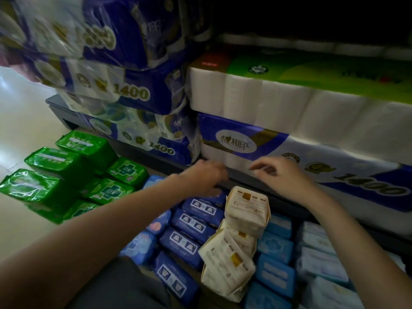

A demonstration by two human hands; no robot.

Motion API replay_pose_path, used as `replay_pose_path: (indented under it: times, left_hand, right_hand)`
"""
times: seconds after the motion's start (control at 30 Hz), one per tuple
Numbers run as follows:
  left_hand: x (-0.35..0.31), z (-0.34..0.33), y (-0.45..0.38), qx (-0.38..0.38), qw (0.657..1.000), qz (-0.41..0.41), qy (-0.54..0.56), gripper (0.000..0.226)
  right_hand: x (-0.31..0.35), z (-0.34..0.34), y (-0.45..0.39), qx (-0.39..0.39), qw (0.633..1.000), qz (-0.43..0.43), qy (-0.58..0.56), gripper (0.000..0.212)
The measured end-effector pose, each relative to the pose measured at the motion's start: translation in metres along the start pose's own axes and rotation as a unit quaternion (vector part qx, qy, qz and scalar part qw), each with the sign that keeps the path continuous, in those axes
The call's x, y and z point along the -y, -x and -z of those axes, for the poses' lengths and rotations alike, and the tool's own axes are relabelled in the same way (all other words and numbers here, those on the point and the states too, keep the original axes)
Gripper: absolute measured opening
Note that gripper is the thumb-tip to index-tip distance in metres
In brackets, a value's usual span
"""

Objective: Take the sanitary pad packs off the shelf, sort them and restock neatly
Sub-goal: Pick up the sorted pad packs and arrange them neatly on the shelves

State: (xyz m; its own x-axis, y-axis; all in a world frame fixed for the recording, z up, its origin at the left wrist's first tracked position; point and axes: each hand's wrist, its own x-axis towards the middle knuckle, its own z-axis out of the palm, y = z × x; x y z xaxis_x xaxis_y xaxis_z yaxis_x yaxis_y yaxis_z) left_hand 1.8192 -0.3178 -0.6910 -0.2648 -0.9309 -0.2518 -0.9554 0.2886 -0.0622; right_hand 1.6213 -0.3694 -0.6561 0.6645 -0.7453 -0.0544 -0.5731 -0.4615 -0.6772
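Sanitary pad packs lie in rows on the floor below me. Several green packs [55, 170] sit at the left. Dark blue packs [189, 228] run down the middle, with a leaning stack of cream packs [243, 221] to their right. Light blue packs [276, 250] and pale packs [321, 259] fill the right. My left hand [205, 177] hovers over the far dark blue packs, fingers loosely curled, holding nothing. My right hand [281, 172] hangs above the cream stack with relaxed fingers, also holding nothing.
The dark bottom shelf edge [263, 186] runs just beyond my hands. Large purple tissue-roll packs [138, 139] and a white roll pack with a green top [289, 94] fill the shelves above. Pale floor [24, 121] shows at the left.
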Motion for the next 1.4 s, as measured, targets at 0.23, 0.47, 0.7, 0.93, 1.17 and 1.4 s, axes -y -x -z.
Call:
replay_pose_path:
  times: [0.23,0.47,0.7,0.93,1.17,1.4]
  left_hand:
    - [0.086,0.066,0.033,-0.275,0.935,0.153,0.166,0.028]
    - [0.179,0.205,0.114,-0.605,0.782,0.134,0.065,0.029]
    - [0.296,0.292,0.162,-0.559,0.793,0.238,-0.029,0.036]
    - [0.389,0.322,0.143,-0.432,0.831,0.333,-0.112,0.052]
    - [0.456,0.343,0.121,-0.317,0.846,0.412,-0.116,0.065]
    - [0.491,0.361,0.086,-0.284,0.843,0.448,-0.093,0.076]
  right_hand:
    - [0.105,0.037,-0.040,-0.004,0.986,0.153,0.057,0.014]
    - [0.251,0.097,-0.110,-0.121,0.917,0.380,0.033,0.012]
    - [0.377,0.132,-0.234,-0.168,0.866,0.440,0.170,0.011]
    - [0.406,0.146,-0.343,-0.062,0.908,0.279,0.307,0.052]
    - [0.413,0.144,-0.405,-0.076,0.919,0.249,0.296,0.063]
    - [0.416,0.147,-0.438,-0.099,0.911,0.239,0.321,0.075]
